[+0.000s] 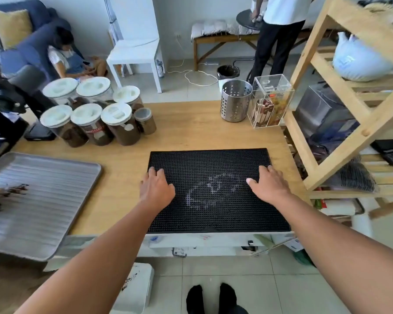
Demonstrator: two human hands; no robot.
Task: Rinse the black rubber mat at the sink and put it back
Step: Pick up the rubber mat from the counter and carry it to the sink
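- Both hands lie flat, grip released: left hand (156, 185) and right hand (269, 183) press the black rubber mat (216, 191).
- The mat lies flat on the wooden bench (186, 130), at its near edge.
- Left of the mat, a grey tray (43, 200); beyond, lidded jars (95, 109).

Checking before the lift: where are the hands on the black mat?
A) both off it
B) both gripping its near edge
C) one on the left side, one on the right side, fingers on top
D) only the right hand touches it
C: the left hand and right hand rest fingers-down on the black mat, which lies flat on the wooden table.
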